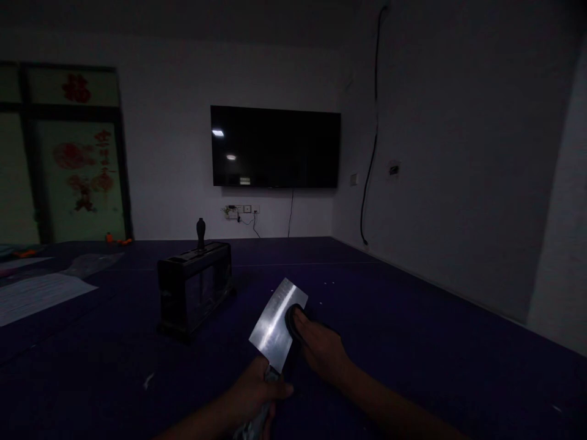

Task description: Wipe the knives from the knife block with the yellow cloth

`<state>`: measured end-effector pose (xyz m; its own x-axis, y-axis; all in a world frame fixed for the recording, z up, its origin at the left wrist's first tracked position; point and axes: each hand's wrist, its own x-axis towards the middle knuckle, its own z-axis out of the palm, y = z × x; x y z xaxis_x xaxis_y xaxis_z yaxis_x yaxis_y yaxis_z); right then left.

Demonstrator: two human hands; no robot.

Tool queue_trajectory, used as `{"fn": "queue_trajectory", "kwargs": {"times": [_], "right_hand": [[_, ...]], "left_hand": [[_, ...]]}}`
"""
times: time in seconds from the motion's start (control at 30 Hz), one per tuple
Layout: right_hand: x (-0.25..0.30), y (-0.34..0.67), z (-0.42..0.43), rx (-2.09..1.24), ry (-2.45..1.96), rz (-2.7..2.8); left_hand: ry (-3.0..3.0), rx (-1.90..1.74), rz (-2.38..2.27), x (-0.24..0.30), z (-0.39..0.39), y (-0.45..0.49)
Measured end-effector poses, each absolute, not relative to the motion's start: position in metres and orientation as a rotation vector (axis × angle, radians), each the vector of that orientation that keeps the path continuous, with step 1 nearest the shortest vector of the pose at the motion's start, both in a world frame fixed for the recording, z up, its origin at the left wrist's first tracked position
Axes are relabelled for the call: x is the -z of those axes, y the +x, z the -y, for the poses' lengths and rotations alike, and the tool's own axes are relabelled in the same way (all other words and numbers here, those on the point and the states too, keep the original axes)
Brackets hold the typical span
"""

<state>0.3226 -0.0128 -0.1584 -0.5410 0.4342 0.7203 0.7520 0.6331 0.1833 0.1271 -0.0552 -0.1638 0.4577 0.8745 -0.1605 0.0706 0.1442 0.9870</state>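
A cleaver [275, 321] with a broad shiny blade is held out in front of me, blade tilted up and to the right. My left hand [259, 388] is wrapped round its handle, at the blade's lower end. Against the right side of the blade, my right hand [323, 347] presses a dark rounded pad [292, 324]; its exact kind is hard to tell in the dim light. To the left, a black box-shaped rack [172, 299] with a see-through side stands on the dark blue surface [367, 373]. From its top rises a dark bulbous handle [200, 233].
White printed sheets [43, 296] and crumpled clear plastic [94, 264] lie at the left. Small orange items [123, 242] sit farther back. White scraps [147, 381] dot the surface. A wall [458, 214] runs along the right, with a hanging black cable [370, 165]; a television [275, 150] hangs ahead.
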Motion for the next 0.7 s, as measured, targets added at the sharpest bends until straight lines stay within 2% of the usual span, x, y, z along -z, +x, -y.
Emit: {"fn": "queue_trajectory", "kwargs": {"times": [0.37,0.53,0.7], "right_hand": [[0.1578,0.3191,0.0178,0.697,-0.673,2.297],[0.1562,0.3176,0.0199,0.665,-0.723,2.289],[0.1551,0.3144,0.0195,0.667,-0.962,2.260]], "left_hand": [[1.291,-0.801,-1.008,0.1643,0.0567,0.1287],[1.305,-0.858,-0.979,0.1645,0.0548,0.1273],[1.301,-0.778,-1.019,0.1626,0.0553,0.1267]]}}
